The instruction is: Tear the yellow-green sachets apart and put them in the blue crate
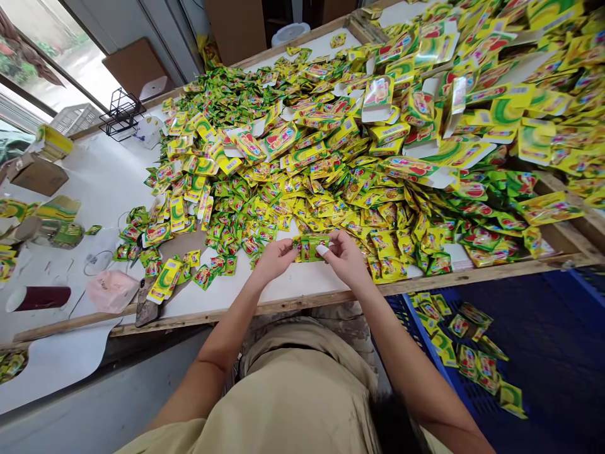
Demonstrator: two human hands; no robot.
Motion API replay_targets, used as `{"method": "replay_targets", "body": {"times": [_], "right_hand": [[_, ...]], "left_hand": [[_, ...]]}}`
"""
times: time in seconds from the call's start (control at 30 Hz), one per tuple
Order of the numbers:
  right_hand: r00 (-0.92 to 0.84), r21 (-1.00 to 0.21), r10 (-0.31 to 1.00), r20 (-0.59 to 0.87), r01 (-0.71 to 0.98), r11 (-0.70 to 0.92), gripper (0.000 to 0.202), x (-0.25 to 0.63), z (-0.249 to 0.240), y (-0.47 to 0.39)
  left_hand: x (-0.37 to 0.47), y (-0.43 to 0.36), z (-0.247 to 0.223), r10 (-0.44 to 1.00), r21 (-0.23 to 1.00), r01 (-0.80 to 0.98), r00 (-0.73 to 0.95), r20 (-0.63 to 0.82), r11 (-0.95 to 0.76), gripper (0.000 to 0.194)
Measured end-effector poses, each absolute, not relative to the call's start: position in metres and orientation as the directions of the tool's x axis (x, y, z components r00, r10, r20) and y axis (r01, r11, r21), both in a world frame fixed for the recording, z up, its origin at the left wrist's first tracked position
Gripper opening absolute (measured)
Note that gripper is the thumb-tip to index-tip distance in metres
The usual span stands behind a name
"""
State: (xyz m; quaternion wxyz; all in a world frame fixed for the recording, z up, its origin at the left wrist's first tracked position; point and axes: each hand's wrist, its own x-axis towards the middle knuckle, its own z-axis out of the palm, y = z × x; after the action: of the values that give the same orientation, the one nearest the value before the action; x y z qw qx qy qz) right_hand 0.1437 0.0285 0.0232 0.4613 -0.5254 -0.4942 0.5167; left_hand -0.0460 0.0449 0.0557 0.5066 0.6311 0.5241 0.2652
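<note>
Between my two hands, just above the table's front edge, is a green and yellow sachet packet [312, 248]. My left hand [278, 258] pinches its left end between thumb and fingers. On the other end, my right hand [347, 255] is closed with the thumb over the front. Small green sachets [227, 236] lie loose to the left of my hands. Yellow sachets [387, 252] are piled to the right. Behind them spreads a heap of printed yellow cartons [283, 139], many with white flaps showing.
A blue crate [520, 340] with several packets stands below the table on the right. A wooden rim [198, 321] runs along the table front. At the left are a phone [147, 302], a pink bag [112, 291], a dark red cup [45, 297] and a black wire rack [121, 115].
</note>
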Motion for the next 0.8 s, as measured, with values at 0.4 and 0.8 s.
{"method": "replay_targets", "body": {"times": [0.4,0.8], "right_hand": [[-0.024,-0.988,0.996,-0.082,-0.130,-0.085,0.023,0.124,0.021,0.012],[-0.334,-0.952,0.943,-0.008,0.291,0.094,0.015,0.143,0.036,0.020]], "left_hand": [[-0.013,0.013,0.045,0.983,0.975,-0.125,0.030,-0.183,0.185,0.040],[-0.037,0.017,0.048,0.942,0.971,0.124,0.245,-0.231,0.206,0.025]]}}
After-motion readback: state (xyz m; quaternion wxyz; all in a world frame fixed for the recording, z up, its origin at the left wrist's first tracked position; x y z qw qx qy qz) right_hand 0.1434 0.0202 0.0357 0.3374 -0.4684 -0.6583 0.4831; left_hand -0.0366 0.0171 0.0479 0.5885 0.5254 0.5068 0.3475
